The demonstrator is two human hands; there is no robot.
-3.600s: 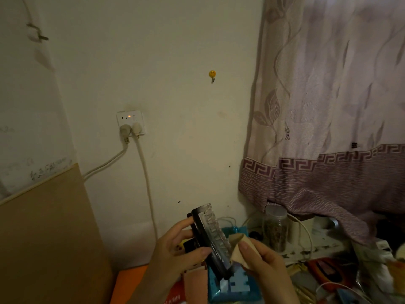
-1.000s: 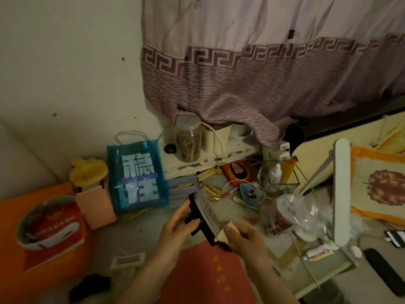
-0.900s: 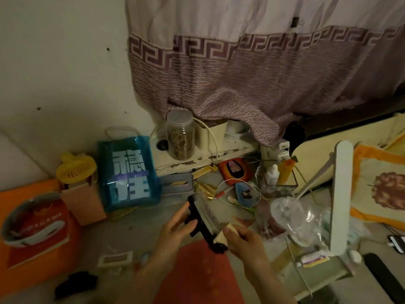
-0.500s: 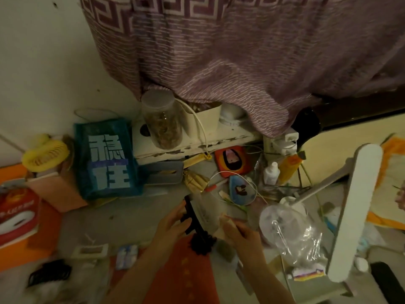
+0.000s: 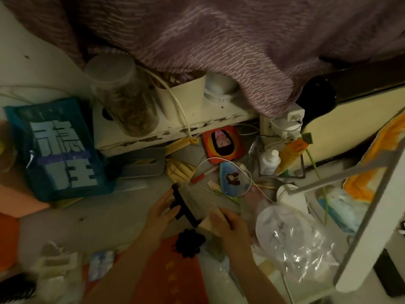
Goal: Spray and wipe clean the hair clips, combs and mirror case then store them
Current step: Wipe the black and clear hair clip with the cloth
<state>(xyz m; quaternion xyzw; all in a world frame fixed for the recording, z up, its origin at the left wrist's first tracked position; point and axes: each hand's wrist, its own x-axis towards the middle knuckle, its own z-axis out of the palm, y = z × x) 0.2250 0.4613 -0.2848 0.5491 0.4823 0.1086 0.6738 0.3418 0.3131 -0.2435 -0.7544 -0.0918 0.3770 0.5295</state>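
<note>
My left hand (image 5: 161,213) grips a large black hair clip (image 5: 183,205) with clear teeth, held tilted above the cluttered table. My right hand (image 5: 228,224) pinches a small beige wipe (image 5: 209,223) against the clip's lower end. A black flower-shaped hair clip (image 5: 189,242) lies on the red sheet (image 5: 166,275) just below my hands. A red mirror case (image 5: 222,142) with a cartoon face rests near the white shelf. A blue oval item (image 5: 233,181) lies beside it.
A blue bag (image 5: 59,150) with white characters stands at the left. A clear jar (image 5: 122,95) and a cream cup (image 5: 182,95) sit on a white shelf (image 5: 175,126). Small bottles (image 5: 269,161), a crinkled plastic bag (image 5: 293,244) and a white lamp arm (image 5: 370,194) crowd the right. A purple curtain (image 5: 219,40) hangs above.
The view has tilted down from the wall to the table. Both hands have lowered with the clip and wipe, staying together over the red sheet.
</note>
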